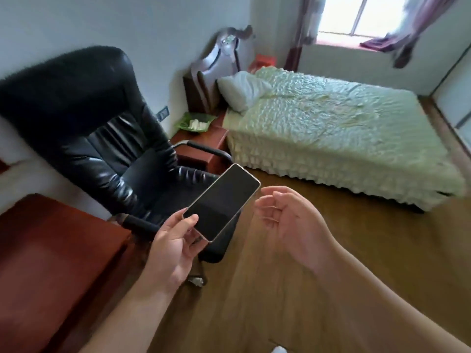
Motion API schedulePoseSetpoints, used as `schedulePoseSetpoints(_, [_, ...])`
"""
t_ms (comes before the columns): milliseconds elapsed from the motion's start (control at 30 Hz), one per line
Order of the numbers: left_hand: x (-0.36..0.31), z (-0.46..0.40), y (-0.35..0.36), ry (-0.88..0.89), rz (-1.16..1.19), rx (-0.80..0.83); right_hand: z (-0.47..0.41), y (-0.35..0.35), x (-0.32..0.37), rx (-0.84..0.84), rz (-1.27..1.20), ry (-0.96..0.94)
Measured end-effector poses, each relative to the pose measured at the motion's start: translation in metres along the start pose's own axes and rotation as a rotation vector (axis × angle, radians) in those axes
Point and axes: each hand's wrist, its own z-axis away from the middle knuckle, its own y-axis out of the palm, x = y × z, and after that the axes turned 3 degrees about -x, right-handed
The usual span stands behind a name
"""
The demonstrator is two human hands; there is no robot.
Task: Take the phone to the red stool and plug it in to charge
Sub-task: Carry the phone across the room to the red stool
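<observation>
We hold the phone [221,203] in our left hand [171,247], thumb pressed on its lower corner and fingers under the edge, the dark glass screen face up and rimmed in pale metal. Our right hand [288,220] hangs just beside it, loosely curled, palm toward the phone and gripping nothing.

The carrying step looks barely begun. The phone is well apart from what we take to be the red stool [263,61], a small red-orange block in the far corner between the bed's headboard and the curtain. The next move calls for a walk across the bare wooden floor [331,250] and around the foot of the bed. No cable or charger shows at the stool from here.

At our left sits a reddish wooden bench [51,250], smooth and flat-topped. Beyond the phone stands a black office chair [102,128], its padded leather glossy and creased. Farther on, a low red-brown nightstand [201,141] carries a green packet. The bed [331,123] wears a pale green ruffled cover, crinkled all over, with a white pillow [242,90] against a carved dark headboard.
</observation>
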Motion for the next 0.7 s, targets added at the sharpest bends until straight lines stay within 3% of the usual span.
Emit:
schedulePoseSetpoints(333, [0.126, -0.031, 0.204, -0.190, -0.100, 0.245, 0.036, -0.204, 0.085, -0.283, -0.129, -0.136])
schedulePoseSetpoints(700, [0.228, -0.091, 0.351, -0.344, -0.238, 0.434, 0.035, -0.342, 0.125, -0.552, -0.257, -0.272])
